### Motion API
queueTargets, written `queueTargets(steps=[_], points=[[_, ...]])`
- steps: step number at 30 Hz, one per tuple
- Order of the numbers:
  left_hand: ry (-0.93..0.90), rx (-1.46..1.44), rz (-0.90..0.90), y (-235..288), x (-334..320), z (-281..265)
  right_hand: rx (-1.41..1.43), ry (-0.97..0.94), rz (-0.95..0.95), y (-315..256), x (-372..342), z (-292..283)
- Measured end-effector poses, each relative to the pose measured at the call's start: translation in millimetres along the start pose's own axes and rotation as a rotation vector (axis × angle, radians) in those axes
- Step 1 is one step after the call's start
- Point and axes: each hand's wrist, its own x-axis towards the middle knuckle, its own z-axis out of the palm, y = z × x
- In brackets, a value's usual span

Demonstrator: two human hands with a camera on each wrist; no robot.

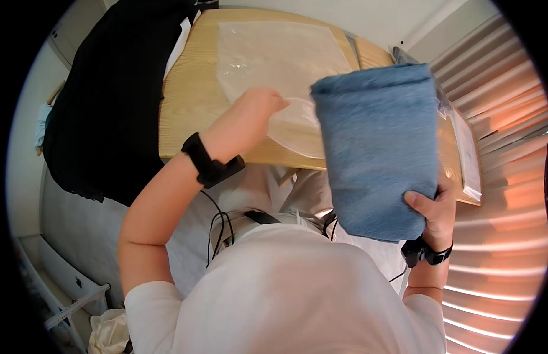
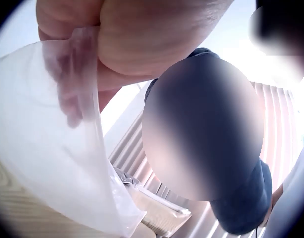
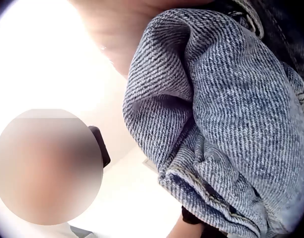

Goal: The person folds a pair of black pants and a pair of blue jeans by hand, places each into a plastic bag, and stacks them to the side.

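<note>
A folded blue denim garment (image 1: 377,147) is held up over the table's front right edge. My right hand (image 1: 434,209) grips its lower right corner, thumb on the near face. The right wrist view shows the bunched folds and a stitched hem of the denim (image 3: 241,109) close up. A clear frosted plastic bag (image 1: 274,53) lies flat on the table. My left hand (image 1: 247,118) pinches the bag's near edge and lifts it. In the left wrist view, fingers (image 2: 72,106) show through the milky plastic (image 2: 38,129).
A large black cloth (image 1: 109,100) covers the left side of the wooden table (image 1: 188,112). Flat plastic-wrapped packets (image 1: 466,153) lie along the right edge, beside pleated curtains (image 1: 492,230). Thin black cables (image 1: 218,227) hang at my waist. A white bin (image 1: 61,283) stands on the floor at lower left.
</note>
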Motion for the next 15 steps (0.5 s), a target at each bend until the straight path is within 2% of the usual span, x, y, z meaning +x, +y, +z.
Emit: queueTargets(steps=[1,2,4,5,7,11,13,15], points=[[-0.113,-0.034,-0.092,0,6,-5,-0.046,-0.078,-0.012,1,4,2],[-0.109,-0.018,-0.089,0,11,-7,-0.091,-0.155,-0.027,3,7,3],[0.074,-0.262,-0.132,2,19,-11,-0.087,-0.203,-0.061,6,16,6],[0.075,-0.253,-0.127,4,20,-12,-0.103,-0.251,-0.039,8,19,7],[0.170,-0.193,0.002,12,22,-16,-0.120,-0.308,0.079,11,24,8],[0.119,-0.233,0.012,26,17,-25,-0.177,-0.354,0.065,18,39,12],[0.118,-0.192,0.054,35,14,-23,-0.262,-0.381,0.187,26,51,9],[0.107,-0.164,0.096,41,11,-20,-0.229,-0.337,0.225,26,61,11]])
